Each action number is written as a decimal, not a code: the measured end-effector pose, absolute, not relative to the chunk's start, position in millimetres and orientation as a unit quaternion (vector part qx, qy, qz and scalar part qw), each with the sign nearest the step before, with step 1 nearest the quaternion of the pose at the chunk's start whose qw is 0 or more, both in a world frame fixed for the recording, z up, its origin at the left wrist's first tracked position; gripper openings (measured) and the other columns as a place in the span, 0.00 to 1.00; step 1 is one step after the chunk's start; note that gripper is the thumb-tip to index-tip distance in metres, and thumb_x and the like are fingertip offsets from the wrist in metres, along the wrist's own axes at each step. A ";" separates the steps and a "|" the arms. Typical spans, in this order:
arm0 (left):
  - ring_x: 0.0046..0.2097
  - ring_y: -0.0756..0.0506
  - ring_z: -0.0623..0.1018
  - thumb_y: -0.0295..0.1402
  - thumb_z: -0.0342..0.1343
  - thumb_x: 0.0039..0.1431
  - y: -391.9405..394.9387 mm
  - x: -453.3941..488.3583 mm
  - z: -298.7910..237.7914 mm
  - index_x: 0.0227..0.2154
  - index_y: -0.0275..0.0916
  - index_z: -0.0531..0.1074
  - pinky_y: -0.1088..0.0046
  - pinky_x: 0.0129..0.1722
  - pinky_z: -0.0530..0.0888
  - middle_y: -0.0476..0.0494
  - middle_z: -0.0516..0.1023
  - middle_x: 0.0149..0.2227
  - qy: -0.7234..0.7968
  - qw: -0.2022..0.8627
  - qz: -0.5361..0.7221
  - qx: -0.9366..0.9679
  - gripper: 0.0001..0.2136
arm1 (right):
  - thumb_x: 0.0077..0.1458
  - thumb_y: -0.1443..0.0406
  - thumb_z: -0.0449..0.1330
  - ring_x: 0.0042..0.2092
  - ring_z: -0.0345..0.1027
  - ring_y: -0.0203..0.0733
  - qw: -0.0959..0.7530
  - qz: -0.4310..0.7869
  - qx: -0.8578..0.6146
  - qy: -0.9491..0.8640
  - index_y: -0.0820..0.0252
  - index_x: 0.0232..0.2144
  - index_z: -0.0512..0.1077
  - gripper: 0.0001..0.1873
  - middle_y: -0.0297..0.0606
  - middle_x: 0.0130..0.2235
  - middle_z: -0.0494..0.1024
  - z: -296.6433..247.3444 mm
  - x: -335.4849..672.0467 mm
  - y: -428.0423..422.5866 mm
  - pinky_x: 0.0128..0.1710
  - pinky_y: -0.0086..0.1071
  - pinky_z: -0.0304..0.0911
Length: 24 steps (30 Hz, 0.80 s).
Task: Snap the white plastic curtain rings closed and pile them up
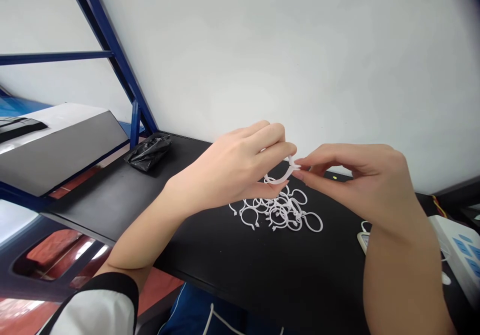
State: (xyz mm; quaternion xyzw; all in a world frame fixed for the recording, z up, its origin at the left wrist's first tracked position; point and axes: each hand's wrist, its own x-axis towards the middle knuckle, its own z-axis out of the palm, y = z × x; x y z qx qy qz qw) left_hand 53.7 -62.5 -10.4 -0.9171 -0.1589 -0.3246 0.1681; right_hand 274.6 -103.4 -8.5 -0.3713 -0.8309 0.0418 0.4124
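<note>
Both hands are raised over a black table (pixel 210 255), meeting above a heap of several white plastic rings (pixel 279 212). My left hand (pixel 240 167) curls its fingers round one white ring (pixel 282 176), holding it from the left. My right hand (pixel 354 180) pinches the same ring's right end between thumb and forefinger. The ring hangs a little above the heap, partly hidden by my left fingers.
A crumpled black plastic bag (pixel 149 152) lies at the table's far left. A blue metal frame (pixel 112 55) and a grey sloped shelf (pixel 60 150) stand to the left. A white power strip (pixel 459 255) and a small white device (pixel 363 240) sit at the right. A white wall rises behind.
</note>
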 end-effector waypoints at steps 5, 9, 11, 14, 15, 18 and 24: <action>0.36 0.47 0.69 0.35 0.48 0.65 -63.0 53.5 -10.6 0.43 0.35 0.68 0.70 0.35 0.70 0.40 0.72 0.38 -0.154 0.173 -0.332 -0.914 0.09 | 0.53 0.65 0.67 0.26 0.69 0.37 0.409 0.013 -0.380 -0.830 0.50 0.29 0.74 0.05 0.29 0.26 0.77 -6.2 274.6 -105.7 0.24 0.35 0.64; 0.36 0.47 0.70 0.35 0.48 0.66 -63.5 53.8 -11.3 0.43 0.34 0.68 0.70 0.34 0.70 0.39 0.73 0.38 -0.152 0.169 -0.340 -0.913 0.10 | 0.53 0.65 0.66 0.25 0.68 0.36 0.403 -0.012 -0.385 -0.830 0.50 0.28 0.73 0.05 0.29 0.26 0.77 -4.5 274.2 -108.4 0.22 0.35 0.61; 0.36 0.47 0.70 0.35 0.48 0.66 -64.2 53.8 -11.1 0.43 0.33 0.68 0.71 0.34 0.70 0.38 0.73 0.38 -0.151 0.164 -0.343 -0.913 0.11 | 0.53 0.65 0.67 0.25 0.68 0.37 0.408 -0.021 -0.385 -0.828 0.50 0.29 0.74 0.05 0.28 0.26 0.77 -4.3 274.4 -109.6 0.23 0.36 0.61; 0.35 0.48 0.70 0.35 0.47 0.66 -65.1 54.2 -10.7 0.44 0.33 0.67 0.71 0.33 0.70 0.38 0.73 0.38 -0.152 0.158 -0.347 -0.912 0.11 | 0.51 0.66 0.68 0.26 0.69 0.38 0.417 -0.027 -0.380 -0.825 0.48 0.30 0.75 0.07 0.28 0.26 0.77 -4.6 275.2 -111.3 0.24 0.37 0.62; 0.35 0.48 0.70 0.36 0.47 0.66 -65.1 54.5 -10.8 0.44 0.33 0.67 0.72 0.32 0.70 0.38 0.73 0.38 -0.152 0.158 -0.348 -0.911 0.11 | 0.51 0.66 0.68 0.26 0.69 0.39 0.420 -0.026 -0.379 -0.824 0.48 0.30 0.75 0.07 0.28 0.26 0.77 -4.8 275.4 -111.8 0.24 0.37 0.62; 0.34 0.48 0.71 0.36 0.47 0.66 -64.4 55.8 -11.6 0.44 0.34 0.66 0.72 0.31 0.70 0.39 0.73 0.37 -0.152 0.158 -0.353 -0.910 0.11 | 0.51 0.66 0.68 0.25 0.69 0.39 0.424 -0.023 -0.380 -0.822 0.47 0.31 0.75 0.07 0.29 0.27 0.78 -5.1 275.8 -113.4 0.23 0.38 0.62; 0.30 0.51 0.69 0.34 0.47 0.63 -64.7 57.9 -12.7 0.42 0.33 0.65 0.75 0.27 0.66 0.42 0.73 0.34 -0.154 0.136 -0.360 -0.910 0.10 | 0.52 0.66 0.68 0.26 0.71 0.40 0.423 -0.019 -0.384 -0.820 0.46 0.32 0.76 0.07 0.28 0.27 0.78 -5.8 275.1 -115.3 0.23 0.38 0.63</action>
